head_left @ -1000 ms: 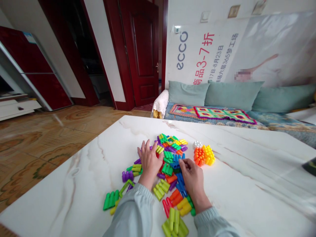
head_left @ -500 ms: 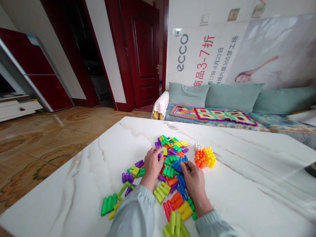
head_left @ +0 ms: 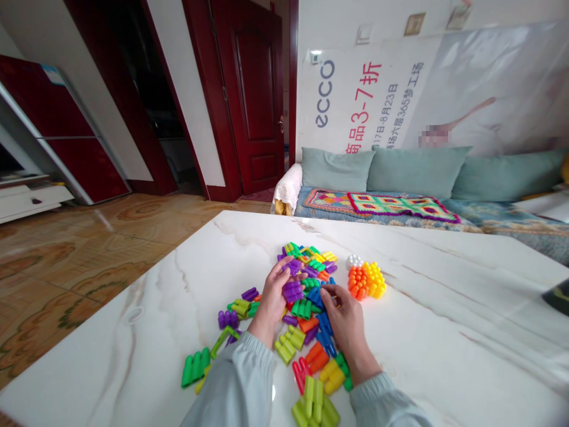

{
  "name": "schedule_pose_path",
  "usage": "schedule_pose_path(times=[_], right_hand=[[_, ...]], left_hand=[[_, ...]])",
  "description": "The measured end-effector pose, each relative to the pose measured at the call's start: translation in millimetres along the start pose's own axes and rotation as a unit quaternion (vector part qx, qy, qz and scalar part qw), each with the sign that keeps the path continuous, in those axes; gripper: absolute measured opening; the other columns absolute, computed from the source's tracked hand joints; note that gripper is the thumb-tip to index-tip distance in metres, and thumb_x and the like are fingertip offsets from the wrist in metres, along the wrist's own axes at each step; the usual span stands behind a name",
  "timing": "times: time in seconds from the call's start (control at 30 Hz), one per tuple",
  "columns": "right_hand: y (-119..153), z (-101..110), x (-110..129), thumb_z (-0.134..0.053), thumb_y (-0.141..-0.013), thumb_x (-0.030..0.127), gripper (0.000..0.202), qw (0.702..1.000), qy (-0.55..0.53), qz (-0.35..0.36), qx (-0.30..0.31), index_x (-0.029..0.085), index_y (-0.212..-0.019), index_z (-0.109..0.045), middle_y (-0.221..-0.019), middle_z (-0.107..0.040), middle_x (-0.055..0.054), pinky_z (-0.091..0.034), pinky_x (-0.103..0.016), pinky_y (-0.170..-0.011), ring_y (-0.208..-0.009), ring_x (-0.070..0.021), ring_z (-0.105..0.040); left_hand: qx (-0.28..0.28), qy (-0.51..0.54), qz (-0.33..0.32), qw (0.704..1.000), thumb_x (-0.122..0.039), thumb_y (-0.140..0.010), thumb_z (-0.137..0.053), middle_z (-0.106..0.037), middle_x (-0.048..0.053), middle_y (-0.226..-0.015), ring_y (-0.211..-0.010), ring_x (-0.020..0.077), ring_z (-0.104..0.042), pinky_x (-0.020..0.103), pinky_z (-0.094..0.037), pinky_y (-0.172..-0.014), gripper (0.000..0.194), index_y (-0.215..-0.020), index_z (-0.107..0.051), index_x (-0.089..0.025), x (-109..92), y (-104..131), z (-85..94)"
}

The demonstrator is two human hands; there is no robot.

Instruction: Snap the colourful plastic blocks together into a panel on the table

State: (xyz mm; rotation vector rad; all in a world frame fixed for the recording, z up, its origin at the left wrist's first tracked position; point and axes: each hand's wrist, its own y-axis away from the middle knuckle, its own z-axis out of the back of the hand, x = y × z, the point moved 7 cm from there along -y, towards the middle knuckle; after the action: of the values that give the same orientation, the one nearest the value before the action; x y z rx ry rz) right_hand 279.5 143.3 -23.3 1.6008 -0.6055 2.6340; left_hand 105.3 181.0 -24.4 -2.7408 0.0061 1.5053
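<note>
Big poster on the wall reads "ecco" sideways in grey, then red "商品3-7折", with "17日-8月23日" and "365梦工场" in smaller print.

Both forearms reach in from the near side of the marble-look desk, grey-blue cuffs at the wrists. Left hand is turned partly palm-inward, fingers curled, its grip closed around purple blocks; I count two, one above the other, over the pile's left side. Right hand is angled inward, knuckles up, thumb and index close together right at a blue block. Can't tell if that grip is really pinching it, the fingertips are tiny here.

Counts: three bead clusters just right of the pile, one white, one orange, one yellow. One four-tube green block sits out left. The main pile is too jumbled to count. Three pillows line the sofa behind.
</note>
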Motion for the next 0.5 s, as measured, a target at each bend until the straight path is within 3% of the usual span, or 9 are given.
schedule_pose_path(times=[0.1,0.23,0.37,0.5], right_hand=[[0.7,-4.6,6.0,-0.055,-0.087,0.044,0.031,0.997,0.067,0.042,0.027,0.020,-0.098,-0.071,-0.092,-0.070,-0.005,-0.048,-0.030,-0.067,-0.073,-0.0184,-0.062],[4.8,-8.3,18.3,-0.060,-0.085,0.043,0.040,0.976,0.186,0.109,0.033,0.023,-0.120,-0.065,-0.115,-0.066,-0.007,-0.049,-0.036,-0.084,-0.102,-0.0253,-0.059],[8.0,-11.9,21.0,-0.059,-0.087,0.034,0.040,0.958,0.259,0.120,0.040,0.021,-0.125,-0.062,-0.111,-0.067,-0.008,-0.048,-0.038,-0.086,-0.103,-0.0274,-0.057],[6.8,-12.3,16.8,-0.055,-0.090,0.031,0.036,0.964,0.242,0.106,0.033,0.017,-0.122,-0.062,-0.104,-0.068,-0.009,-0.049,-0.036,-0.083,-0.099,-0.0264,-0.059]], left_hand=[[-0.018,-0.004,-0.001,1.000,-0.039,-0.076,-0.071,-0.074,0.006,-0.091,-0.060,0.0129,-0.067,0.021,-0.050,-0.051,0.064,-0.134,-0.050,-0.022,-1.0,-1.2,6.4],[-0.046,0.000,-0.042,0.998,-0.031,-0.073,-0.067,-0.075,0.005,-0.092,-0.066,0.0148,-0.069,0.020,-0.051,-0.053,0.070,-0.139,-0.045,-0.022,-1.7,-4.1,15.7],[-0.047,-0.003,-0.055,0.997,-0.026,-0.071,-0.066,-0.075,0.009,-0.099,-0.072,0.0165,-0.070,0.022,-0.052,-0.055,0.066,-0.135,-0.051,-0.018,-0.8,-3.5,14.3],[-0.060,-0.021,-0.050,0.997,-0.030,-0.072,-0.071,-0.075,0.010,-0.097,-0.070,0.0161,-0.070,0.021,-0.051,-0.053,0.063,-0.131,-0.054,-0.016,-1.6,-1.0,11.2]])
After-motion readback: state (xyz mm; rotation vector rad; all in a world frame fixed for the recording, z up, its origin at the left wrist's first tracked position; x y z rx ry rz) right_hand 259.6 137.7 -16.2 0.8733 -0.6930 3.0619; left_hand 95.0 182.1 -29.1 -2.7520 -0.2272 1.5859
